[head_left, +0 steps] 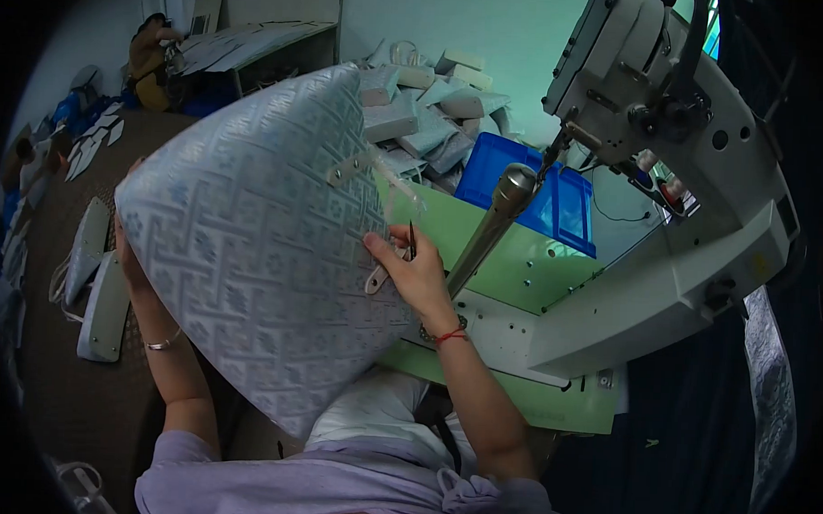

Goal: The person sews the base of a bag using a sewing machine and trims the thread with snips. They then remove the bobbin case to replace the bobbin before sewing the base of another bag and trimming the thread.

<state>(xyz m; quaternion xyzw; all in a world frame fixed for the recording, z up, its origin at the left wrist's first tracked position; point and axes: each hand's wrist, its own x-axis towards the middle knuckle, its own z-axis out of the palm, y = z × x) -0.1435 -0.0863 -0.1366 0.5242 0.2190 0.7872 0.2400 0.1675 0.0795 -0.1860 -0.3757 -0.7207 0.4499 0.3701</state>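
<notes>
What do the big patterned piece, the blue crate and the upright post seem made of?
Patterned piece: probably coated fabric or soft plastic, given its silvery sheen and bending surface.
Crate: likely smooth, hard plastic, judging by its even color and molded-looking rim.
Post: apparently metal, with bright highlights.

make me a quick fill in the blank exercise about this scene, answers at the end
The quilted bag has the left hand at one side and the ____ hand at the other.
The string bracelet is coloured ____.
The plastic crate beyond the machine is ____.
The work table under the machine is light ____.

Missing words: right; red; blue; green.
</notes>
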